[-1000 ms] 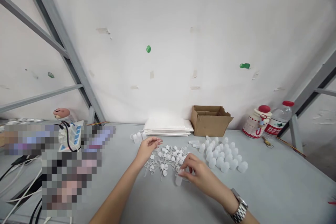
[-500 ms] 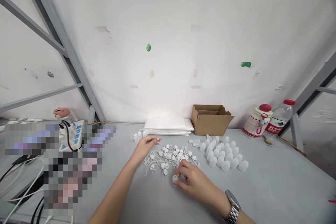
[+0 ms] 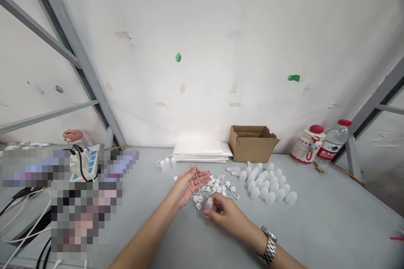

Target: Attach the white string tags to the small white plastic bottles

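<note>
My left hand (image 3: 191, 183) is over the heap, palm turned up, its thumb and index finger pinching a thin pale strap (image 3: 198, 179) like those on the caps. Whether a cap hangs from it is hard to see. Beneath and beside this hand lies a loose heap of white caps with straps (image 3: 217, 185). My right hand (image 3: 222, 210), nearer the front of the heap, has its thumb and fingers closed on a small translucent bottle (image 3: 208, 204), held upright with its neck up. Several similar bottles (image 3: 266, 185) stand grouped to the right.
Behind the heap lie a stack of white envelopes (image 3: 202, 151) and an open cardboard box (image 3: 252, 149). A few capped bottles (image 3: 163, 165) stand left of the stack. At the right are a decorated flask (image 3: 304, 147), a water bottle (image 3: 331, 145) and pliers (image 3: 320, 168). A power strip (image 3: 91, 164) is left.
My left hand has moved right and turned palm up over the heap, with a strap in its fingers. My right hand has lifted the bottle slightly, and its neck now shows.
</note>
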Available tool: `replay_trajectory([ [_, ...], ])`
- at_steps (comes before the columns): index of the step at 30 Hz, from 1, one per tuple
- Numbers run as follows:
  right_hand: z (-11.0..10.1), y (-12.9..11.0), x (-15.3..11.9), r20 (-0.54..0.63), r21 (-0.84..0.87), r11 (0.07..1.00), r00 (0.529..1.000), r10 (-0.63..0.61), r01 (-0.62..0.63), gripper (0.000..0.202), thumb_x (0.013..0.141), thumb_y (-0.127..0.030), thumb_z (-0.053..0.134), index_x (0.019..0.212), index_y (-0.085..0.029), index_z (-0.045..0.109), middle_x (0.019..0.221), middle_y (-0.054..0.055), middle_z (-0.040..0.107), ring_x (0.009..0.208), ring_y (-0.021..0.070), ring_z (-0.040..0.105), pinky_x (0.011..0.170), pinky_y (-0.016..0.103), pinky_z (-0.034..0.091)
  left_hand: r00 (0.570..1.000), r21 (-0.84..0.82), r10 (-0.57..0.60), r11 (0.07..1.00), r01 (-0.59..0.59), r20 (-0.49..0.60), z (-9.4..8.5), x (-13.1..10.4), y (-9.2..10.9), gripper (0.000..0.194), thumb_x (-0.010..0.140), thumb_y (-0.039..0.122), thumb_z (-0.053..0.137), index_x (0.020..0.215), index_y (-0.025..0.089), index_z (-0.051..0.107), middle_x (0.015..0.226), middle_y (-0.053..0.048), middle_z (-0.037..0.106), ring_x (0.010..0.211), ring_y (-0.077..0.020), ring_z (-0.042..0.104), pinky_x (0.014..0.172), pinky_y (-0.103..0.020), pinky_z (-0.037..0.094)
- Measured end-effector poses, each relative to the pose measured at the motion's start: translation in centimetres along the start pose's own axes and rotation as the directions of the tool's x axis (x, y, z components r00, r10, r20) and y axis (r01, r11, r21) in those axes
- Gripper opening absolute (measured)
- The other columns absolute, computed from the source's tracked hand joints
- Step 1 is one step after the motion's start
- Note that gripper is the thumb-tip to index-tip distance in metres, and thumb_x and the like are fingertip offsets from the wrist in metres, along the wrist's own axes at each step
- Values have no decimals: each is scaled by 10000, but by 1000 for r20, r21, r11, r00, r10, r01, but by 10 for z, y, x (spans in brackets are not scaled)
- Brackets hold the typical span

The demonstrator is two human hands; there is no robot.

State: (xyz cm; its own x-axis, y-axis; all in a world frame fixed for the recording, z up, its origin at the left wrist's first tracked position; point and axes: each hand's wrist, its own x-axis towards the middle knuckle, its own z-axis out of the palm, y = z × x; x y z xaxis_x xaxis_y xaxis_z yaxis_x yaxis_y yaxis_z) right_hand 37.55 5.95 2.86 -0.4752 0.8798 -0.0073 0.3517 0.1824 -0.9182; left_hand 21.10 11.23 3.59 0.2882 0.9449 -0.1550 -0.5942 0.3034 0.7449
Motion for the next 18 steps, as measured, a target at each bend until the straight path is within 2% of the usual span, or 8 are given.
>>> replay_trajectory([
  [4, 1, 2, 5, -83, 36, 999, 996, 40, -37, 137, 744, -258, 578, 674, -183, 487, 552, -54, 509, 537, 115, 510, 533, 218, 358, 996, -2, 8, 1000, -8, 91, 12, -6, -8, 164, 830, 287, 531, 750, 146, 503, 956, -144, 681, 983, -251, 614, 942, -414, 411],
  [9, -1, 6, 7, -137, 51, 998, 990, 28, -21, 121, 766, -280, 544, 704, -179, 518, 567, -50, 496, 533, 112, 485, 522, 222, 366, 986, 39, 29, 999, -36, 166, 21, -13, -8, 185, 818, 317, 547, 738, 150, 543, 935, -105, 691, 985, -236, 613, 964, -367, 377],
  [15, -3, 7, 8, -139, 162, 986, 988, 72, -49, 130, 789, -306, 505, 761, -179, 517, 619, -39, 523, 525, 127, 563, 532, 241, 421, 972, 163, 23, 985, -63, 234, 23, -17, -3, 473, 810, 524, 446, 617, 128, 618, 935, -138, 689, 1039, -285, 573, 983, -398, 339],
  [18, -4, 8, 7, -147, 156, 986, 986, 74, -51, 136, 792, -316, 505, 789, -181, 519, 616, -39, 535, 526, 138, 582, 539, 249, 425, 981, 248, 40, 965, -86, 188, 25, -19, -5, 292, 734, 430, 612, 732, 143, 659, 1031, -127, 665, 1087, -292, 539, 989, -412, 330],
])
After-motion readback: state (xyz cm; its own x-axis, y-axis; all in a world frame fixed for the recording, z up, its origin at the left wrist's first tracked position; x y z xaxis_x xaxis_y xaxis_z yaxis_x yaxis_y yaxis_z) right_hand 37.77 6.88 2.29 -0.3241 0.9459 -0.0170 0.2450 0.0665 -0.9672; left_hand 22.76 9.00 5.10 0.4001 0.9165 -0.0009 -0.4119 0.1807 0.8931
